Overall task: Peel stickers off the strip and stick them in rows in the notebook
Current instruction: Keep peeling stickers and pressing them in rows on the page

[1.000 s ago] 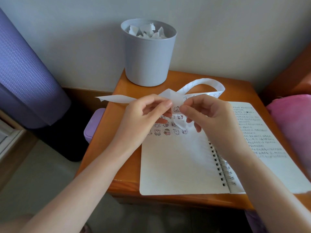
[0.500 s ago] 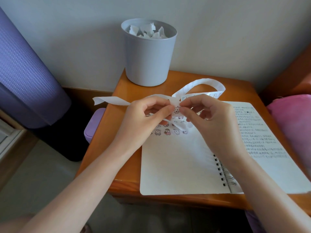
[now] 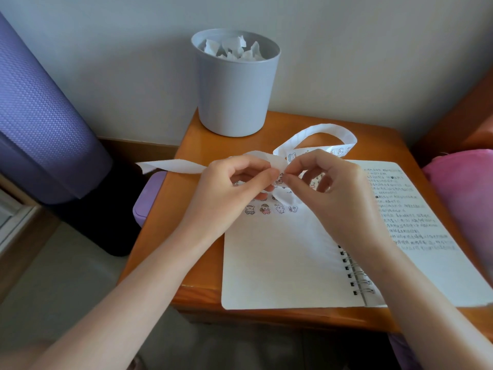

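Since 1 s ago the strip [image 3: 317, 140] has dropped flatter, both hands closing in. Left hand [image 3: 232, 188] clamps strip; right hand [image 3: 328, 188] fingertips pinch sticker [image 3: 279, 178] at 12 o'clock above notebook [image 3: 280, 263] w/ rows started. Peel prob. about to begin.

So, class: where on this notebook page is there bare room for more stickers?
Free: the left page below the sticker rows, down to its bottom edge and across to the spiral binding. Crowded: the top, under both hands and the strip.
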Demonstrator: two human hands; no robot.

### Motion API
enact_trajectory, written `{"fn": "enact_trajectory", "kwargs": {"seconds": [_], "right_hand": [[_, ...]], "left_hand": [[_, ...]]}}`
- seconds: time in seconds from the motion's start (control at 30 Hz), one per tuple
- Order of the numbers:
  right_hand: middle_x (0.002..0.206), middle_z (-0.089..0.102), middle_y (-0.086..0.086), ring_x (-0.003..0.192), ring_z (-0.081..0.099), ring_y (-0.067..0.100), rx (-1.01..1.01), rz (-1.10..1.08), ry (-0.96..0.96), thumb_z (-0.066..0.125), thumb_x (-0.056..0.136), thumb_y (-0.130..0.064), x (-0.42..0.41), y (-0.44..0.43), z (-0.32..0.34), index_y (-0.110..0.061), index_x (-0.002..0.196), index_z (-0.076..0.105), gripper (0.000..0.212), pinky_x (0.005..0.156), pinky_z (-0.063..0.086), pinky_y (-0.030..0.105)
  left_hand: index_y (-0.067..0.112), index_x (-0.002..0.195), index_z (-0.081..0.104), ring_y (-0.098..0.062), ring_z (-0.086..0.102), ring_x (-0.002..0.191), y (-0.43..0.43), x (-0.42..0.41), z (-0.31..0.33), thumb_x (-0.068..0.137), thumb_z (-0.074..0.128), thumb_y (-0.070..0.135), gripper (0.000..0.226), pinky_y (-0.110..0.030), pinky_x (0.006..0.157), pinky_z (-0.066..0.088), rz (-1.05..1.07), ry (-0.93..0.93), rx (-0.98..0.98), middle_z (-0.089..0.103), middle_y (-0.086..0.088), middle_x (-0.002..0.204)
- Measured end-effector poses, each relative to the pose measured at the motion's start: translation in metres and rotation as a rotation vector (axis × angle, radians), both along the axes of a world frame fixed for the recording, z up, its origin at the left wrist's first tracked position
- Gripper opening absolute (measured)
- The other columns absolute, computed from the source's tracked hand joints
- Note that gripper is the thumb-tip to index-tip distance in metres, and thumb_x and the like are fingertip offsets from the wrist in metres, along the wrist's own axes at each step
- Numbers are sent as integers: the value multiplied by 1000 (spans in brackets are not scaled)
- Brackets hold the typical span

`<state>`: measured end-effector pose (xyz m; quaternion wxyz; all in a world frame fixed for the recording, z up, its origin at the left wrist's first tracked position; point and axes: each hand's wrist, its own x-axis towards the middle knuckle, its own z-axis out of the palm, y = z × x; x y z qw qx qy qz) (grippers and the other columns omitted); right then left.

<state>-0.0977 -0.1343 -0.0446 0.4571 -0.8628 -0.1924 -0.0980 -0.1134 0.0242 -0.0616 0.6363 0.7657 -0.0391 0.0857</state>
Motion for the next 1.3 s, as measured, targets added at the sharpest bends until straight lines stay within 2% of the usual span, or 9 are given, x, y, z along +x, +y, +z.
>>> {"fn": "enact_trajectory", "kwargs": {"seconds": [0.23, 0.4, 0.53, 0.67, 0.73, 0.8, 0.9, 0.97, 1.3], "right_hand": [[84, 56, -13, 72, 51, 2, -185, 10, -105, 67, 85, -18, 1, 0, -2, -22, 82, 63, 6, 59, 36, 10], [92, 57, -11, 79, 52, 8, -139, 57, -77, 66, 85, -19, 0, -2, 1, -22, 82, 63, 5, 64, 36, 11], [80, 67, -8, 68, 56, 8, 0, 58, 86, 69, 82, -18, -1, -11, 14, -23, 78, 66, 8, 59, 43, 19], [76, 72, -4, 71, 66, 16, -79, 13, 359, 74, 76, -21, 5, -29, 20, -21, 75, 71, 3, 71, 54, 25], [73, 73, -5, 75, 68, 16, -155, -41, 396, 74, 76, -23, 7, -33, 18, -21, 73, 71, 5, 76, 54, 32], [70, 72, -7, 71, 67, 10, -207, -84, 380, 74, 76, -24, 8, -34, 15, -22, 70, 70, 8, 72, 53, 28], [67, 70, -5, 53, 57, -5, -274, -110, 345, 74, 77, -23, 10, -34, 10, -23, 68, 68, 10, 53, 43, 9], [68, 69, -4, 47, 52, -8, -303, -117, 341, 74, 78, -22, 11, -34, 8, -21, 69, 69, 10, 48, 39, 4], [64, 67, -2, 42, 47, -9, -366, -115, 308, 73, 79, -22, 10, -31, 5, -21, 68, 68, 12, 44, 35, 4]], "left_hand": [[11, 93, 72, -7, 70, 76, 1, 1, -2, 88, 65, 16, 10, -12, 60, 51, 25, 13, -1, 73, 0, 79], [12, 92, 71, -10, 70, 76, 3, 3, -2, 88, 64, 16, 9, -15, 62, 54, 60, 15, -41, 72, -1, 79], [9, 92, 71, -11, 70, 76, 4, 3, -3, 89, 63, 15, 10, -17, 63, 55, 60, 26, -70, 72, 0, 79], [7, 93, 72, -9, 70, 78, 4, 3, -4, 90, 62, 13, 12, -15, 66, 54, 63, 8, -36, 73, -1, 82], [6, 94, 72, -8, 70, 79, 3, 3, -5, 90, 62, 12, 13, -15, 67, 54, 60, 1, -16, 73, -2, 83], [5, 95, 72, -7, 70, 79, 3, 3, -5, 91, 61, 12, 13, -13, 66, 53, 58, -1, 8, 73, -2, 84], [6, 94, 72, -8, 70, 79, 3, 4, -6, 91, 61, 12, 13, -16, 67, 55, 49, 21, 7, 73, -2, 84], [6, 94, 72, -8, 70, 79, 3, 4, -7, 91, 61, 12, 13, -17, 68, 56, 48, 31, 8, 73, -2, 84], [7, 95, 72, -8, 70, 80, 4, 5, -9, 91, 61, 13, 13, -18, 71, 57, 63, 38, 31, 73, -2, 87]]}}
